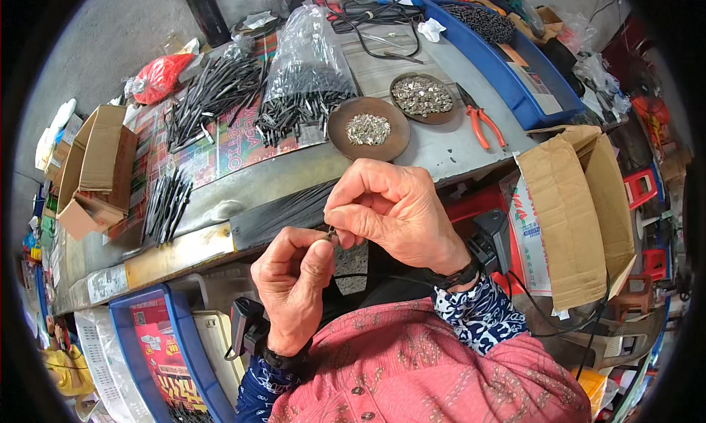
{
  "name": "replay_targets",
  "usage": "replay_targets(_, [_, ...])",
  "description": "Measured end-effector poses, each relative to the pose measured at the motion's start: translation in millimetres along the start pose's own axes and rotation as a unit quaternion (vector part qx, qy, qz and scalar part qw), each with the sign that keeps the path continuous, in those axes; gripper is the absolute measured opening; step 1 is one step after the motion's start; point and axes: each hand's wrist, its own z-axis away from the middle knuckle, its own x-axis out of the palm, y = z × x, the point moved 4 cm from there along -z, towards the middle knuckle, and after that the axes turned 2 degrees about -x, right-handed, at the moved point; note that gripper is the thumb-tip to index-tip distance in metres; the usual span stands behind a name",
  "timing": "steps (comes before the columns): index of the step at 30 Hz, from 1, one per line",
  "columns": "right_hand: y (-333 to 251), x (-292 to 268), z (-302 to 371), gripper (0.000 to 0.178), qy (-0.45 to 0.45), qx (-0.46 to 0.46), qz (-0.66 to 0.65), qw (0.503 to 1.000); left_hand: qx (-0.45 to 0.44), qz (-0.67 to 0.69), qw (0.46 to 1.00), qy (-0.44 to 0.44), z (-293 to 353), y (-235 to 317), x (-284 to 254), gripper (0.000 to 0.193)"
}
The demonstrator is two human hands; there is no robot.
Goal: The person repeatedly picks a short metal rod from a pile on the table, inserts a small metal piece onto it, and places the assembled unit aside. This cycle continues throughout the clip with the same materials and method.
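My left hand (298,283) and my right hand (401,213) meet in front of my chest, just off the table's front edge. Thumb and finger of each are pinched together around a tiny dark piece (331,232), mostly hidden by the fingertips. Beyond my right hand stands a round brown dish (337,134) with small shiny metal pins (368,129) in it. A second dish (443,118), behind it, holds small grey metal bits (421,96). Pliers with red handles (482,121) lie to the right of the dishes.
Thin black pieces (213,99) lie heaped at the back left, beside a clear plastic bag (301,55) of black pieces; a smaller bunch (168,206) lies nearer. Cardboard boxes (95,165) flank both sides. A blue tray (507,70) sits far right, another blue crate (118,342) below left.
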Motion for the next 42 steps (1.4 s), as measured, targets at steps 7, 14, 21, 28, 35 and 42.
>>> replay_targets(7, [4.0,-4.0,2.8,0.007,-0.006,0.0,-0.01,1.0,-0.011,0.016,1.0,-0.008,-1.0,-2.6,5.0,0.016])
replay_targets(14, [10.0,-8.8,0.5,0.009,0.024,0.015,-0.049,0.998,-0.009,-0.029,0.999,-0.012,-10.9,-3.7,4.6,0.012])
replay_targets(21, [-15.6,-91.7,9.4,0.02,0.2,-0.095,0.4,0.889,0.037,-0.031,0.999,-0.014,-25.6,-4.1,1.0,0.016])
replay_targets(28, [-0.7,-186.6,22.9,0.045,0.278,0.022,0.746,0.604,0.073,-0.038,0.996,-0.014,-43.7,-9.9,2.6,0.018])
replay_targets(35, [25.1,-202.7,27.3,0.055,0.29,0.065,0.779,0.553,0.101,-0.02,0.995,0.001,-55.0,-20.6,10.4,0.018])
replay_targets(42, [8.5,-194.4,17.9,0.03,0.353,-0.035,0.722,0.594,0.119,0.016,0.993,-0.004,-57.5,-36.0,9.7,0.018])
